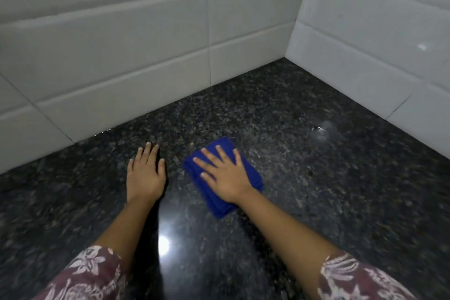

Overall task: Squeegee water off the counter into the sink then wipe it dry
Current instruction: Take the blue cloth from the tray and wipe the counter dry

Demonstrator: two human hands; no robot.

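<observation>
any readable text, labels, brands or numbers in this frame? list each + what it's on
None: no word, label, brand, number or sign shows in the head view.
Blue cloth under the right hand: plain, no tag in view.
Wall tiles and granite counter: unmarked.
Sleeves: white floral print only, no lettering.
Small white fleck on the counter: too small and blurred to tell; looks like a glint, not print.
</observation>
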